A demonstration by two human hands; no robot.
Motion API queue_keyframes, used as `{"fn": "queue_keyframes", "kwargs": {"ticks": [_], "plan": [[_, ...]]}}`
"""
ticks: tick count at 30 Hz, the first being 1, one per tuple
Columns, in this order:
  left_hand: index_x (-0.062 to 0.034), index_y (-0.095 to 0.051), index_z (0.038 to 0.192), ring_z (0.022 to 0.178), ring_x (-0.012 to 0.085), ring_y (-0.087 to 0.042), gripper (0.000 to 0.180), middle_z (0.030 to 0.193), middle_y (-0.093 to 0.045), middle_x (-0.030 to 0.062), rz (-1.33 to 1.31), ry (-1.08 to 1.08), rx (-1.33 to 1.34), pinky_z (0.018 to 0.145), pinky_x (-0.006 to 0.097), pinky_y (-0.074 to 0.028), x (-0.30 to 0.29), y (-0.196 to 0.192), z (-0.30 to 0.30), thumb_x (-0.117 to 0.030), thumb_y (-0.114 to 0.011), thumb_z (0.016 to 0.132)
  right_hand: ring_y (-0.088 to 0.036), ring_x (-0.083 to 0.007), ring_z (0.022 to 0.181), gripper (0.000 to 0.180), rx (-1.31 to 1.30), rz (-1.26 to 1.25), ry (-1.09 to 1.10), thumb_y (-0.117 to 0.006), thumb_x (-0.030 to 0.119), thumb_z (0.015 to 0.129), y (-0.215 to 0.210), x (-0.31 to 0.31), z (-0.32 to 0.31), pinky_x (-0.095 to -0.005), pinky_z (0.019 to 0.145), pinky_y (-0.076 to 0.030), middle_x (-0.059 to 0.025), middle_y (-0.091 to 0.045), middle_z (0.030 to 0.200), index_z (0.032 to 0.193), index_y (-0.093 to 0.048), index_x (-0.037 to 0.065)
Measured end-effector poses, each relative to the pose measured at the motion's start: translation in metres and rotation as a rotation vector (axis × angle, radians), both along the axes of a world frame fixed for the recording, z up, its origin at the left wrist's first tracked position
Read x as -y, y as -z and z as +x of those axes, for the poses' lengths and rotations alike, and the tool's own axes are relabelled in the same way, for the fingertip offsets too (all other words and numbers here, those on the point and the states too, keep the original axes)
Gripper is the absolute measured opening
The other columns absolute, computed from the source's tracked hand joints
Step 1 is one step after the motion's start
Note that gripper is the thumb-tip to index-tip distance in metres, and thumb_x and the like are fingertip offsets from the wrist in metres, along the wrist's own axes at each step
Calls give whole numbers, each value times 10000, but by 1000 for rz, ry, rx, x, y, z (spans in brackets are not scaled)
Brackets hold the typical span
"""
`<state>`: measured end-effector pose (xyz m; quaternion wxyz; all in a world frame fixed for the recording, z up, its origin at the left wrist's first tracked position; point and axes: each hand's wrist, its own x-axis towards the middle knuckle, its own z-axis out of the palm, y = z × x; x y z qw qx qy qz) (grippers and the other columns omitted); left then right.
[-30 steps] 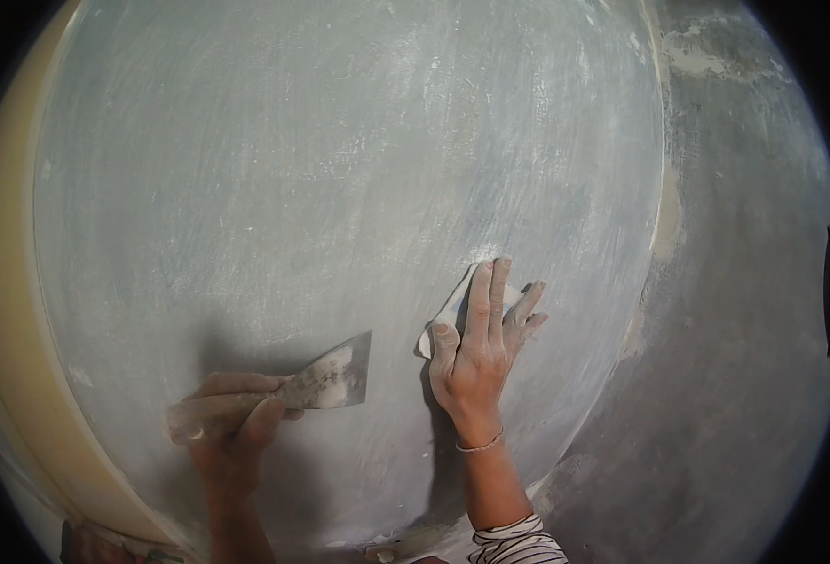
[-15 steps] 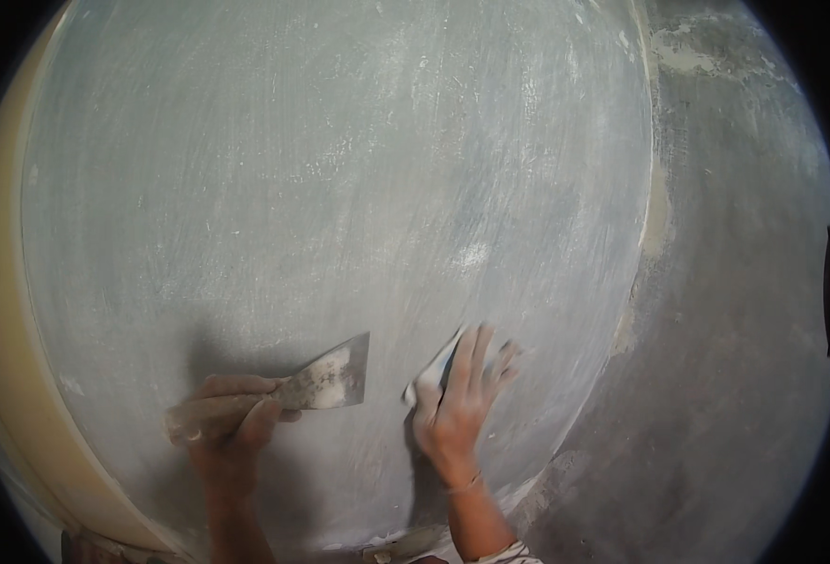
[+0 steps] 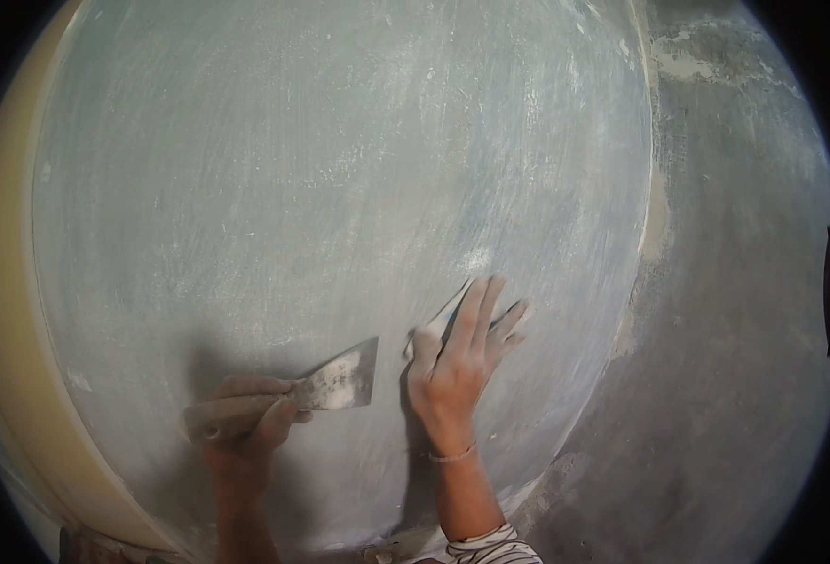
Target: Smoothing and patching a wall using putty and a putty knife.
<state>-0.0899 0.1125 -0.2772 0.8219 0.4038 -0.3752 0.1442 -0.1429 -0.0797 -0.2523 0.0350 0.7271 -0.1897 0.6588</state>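
two hands on the grey plastered wall [image 3: 339,188]: my left hand [image 3: 245,423] is clamped on the putty knife [image 3: 339,381], my right hand [image 3: 457,362] presses a sanding pad [image 3: 438,324] flat, fingers spread. advise even pressure, overlapping passes.

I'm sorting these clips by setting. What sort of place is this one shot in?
Probably a room being finished or renovated. A grey skimmed wall fills the view, the left hand holds a putty knife against it, and the right hand presses a small pale sheet, perhaps sandpaper, to it.
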Motion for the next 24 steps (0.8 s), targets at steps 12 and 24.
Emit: {"fn": "queue_keyframes", "kwargs": {"ticks": [12,24], "plan": [[40,-610,893,615,123,-626,168,755,-667,114,-53,-23,46,518,198,-466,4,-18,4,-18,-701,764,-55,-532,1364,725,-68,-170,-70,-550,290,837,-11,-9,7,-643,1062,4,-232,-204,1501,1426,-267,-25],[26,-638,856,603,118,-623,132,758,-662,107,-104,-1,43,522,203,-472,0,-27,0,-54,-710,779,-75,-535,1361,754,-91,-87,-118,-578,241,785,22,-20,0,-655,1057,-11,-229,-215,1499,1423,-275,-23]]}}
